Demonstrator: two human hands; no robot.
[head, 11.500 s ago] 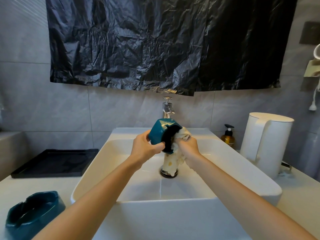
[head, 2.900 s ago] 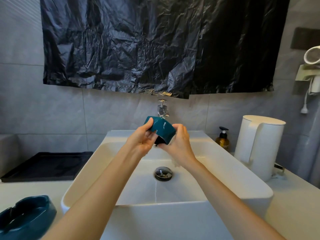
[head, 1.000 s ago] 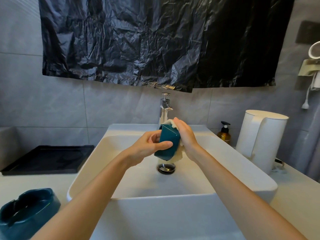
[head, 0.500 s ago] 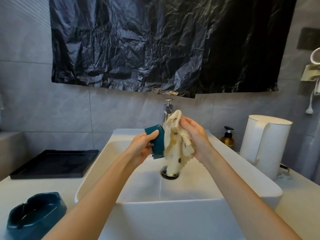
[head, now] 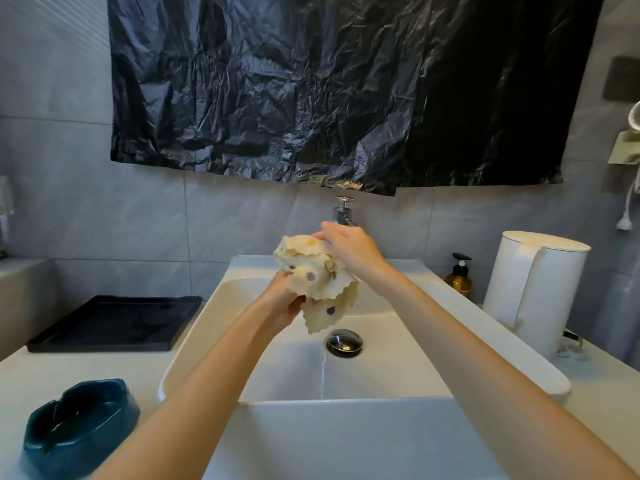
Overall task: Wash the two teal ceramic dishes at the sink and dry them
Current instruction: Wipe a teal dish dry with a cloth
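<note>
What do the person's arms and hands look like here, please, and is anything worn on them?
Both forearms are bare, with no sleeves in view. The left hand and right hand are ungloved, and no ring, watch or bracelet shows on either.

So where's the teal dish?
Head view: the teal dish sits bottom left on the counter, beside the sink, nearer than the black tray.

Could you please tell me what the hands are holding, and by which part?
Both hold the spotted cloth: the right hand pinches its top edge, the left hand grips its bunched middle from below. Whether anything is wrapped inside cannot be told.
</note>
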